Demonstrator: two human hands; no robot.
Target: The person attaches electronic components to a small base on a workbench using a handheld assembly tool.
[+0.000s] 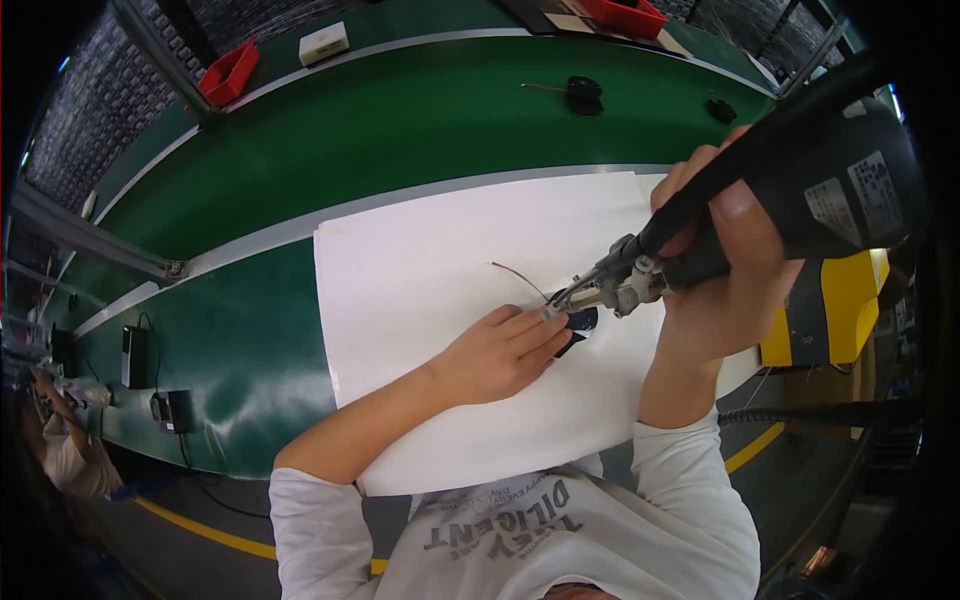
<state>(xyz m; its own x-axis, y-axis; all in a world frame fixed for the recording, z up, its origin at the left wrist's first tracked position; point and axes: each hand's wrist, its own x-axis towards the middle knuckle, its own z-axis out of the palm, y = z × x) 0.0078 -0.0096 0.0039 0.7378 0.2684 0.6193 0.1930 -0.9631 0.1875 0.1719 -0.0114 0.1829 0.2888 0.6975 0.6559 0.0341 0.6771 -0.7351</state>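
My right hand (742, 240) is wrapped round a thick black handheld power tool (800, 195) with a metal nose and a black hose along it. The nose slants down to the left and its tip meets a small black round part (583, 322) on the white sheet (420, 250). My left hand (490, 362) lies on the sheet, its fingertips holding that part beside the tool's tip. A thin reddish wire (517, 273) sticks out from the part to the upper left. Fingers and tool hide much of the part.
Beyond the sheet, a green shelf (380, 130) bears a black part with a wire (583, 95) and a smaller black piece (720, 110). Red bins (228, 72) stand farther back. A yellow-black machine (825, 310) is at right. Black adapters (133, 357) lie left; another person (70, 440) sits there.
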